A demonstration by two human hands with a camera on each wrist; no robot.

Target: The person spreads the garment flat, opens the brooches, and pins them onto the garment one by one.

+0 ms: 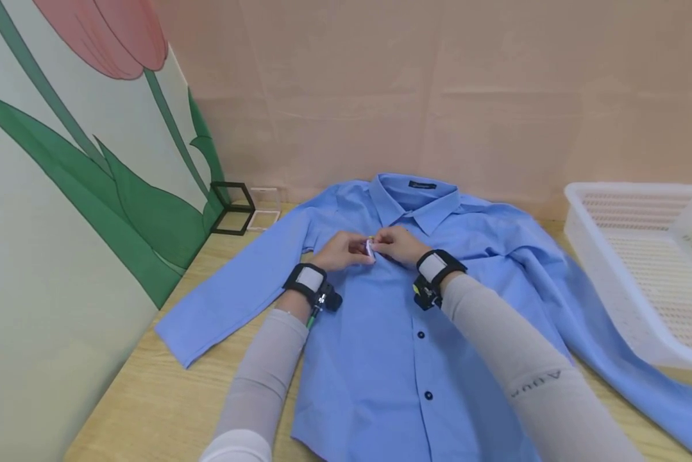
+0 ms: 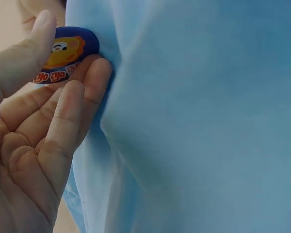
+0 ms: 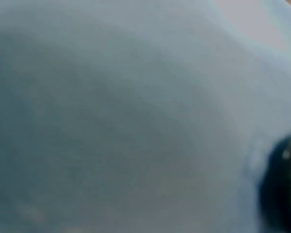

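A light blue button-up shirt point(image 1: 369, 359) lies spread front up on the table. At its chest, my left hand point(image 1: 341, 251) pinches a round badge point(image 2: 68, 51) between thumb and fingers. The badge has a dark blue rim, a yellow cartoon animal face and red-and-white lettering. In the head view it is turned nearly edge-on against the cloth. My right hand point(image 1: 400, 245) meets it from the other side, fingers curled and fingertips at its back. What those fingertips grip in detail is hidden. The right wrist view is blurred, showing mostly blue cloth and a dark round object at its edge.
A white plastic basket point(image 1: 617, 282) stands to the right, near a sleeve. At the back left are a black open frame point(image 1: 233, 208) and a clear one point(image 1: 265, 208). A tulip-patterned panel point(image 1: 92, 192) borders the wooden table point(image 1: 149, 398) on the left.
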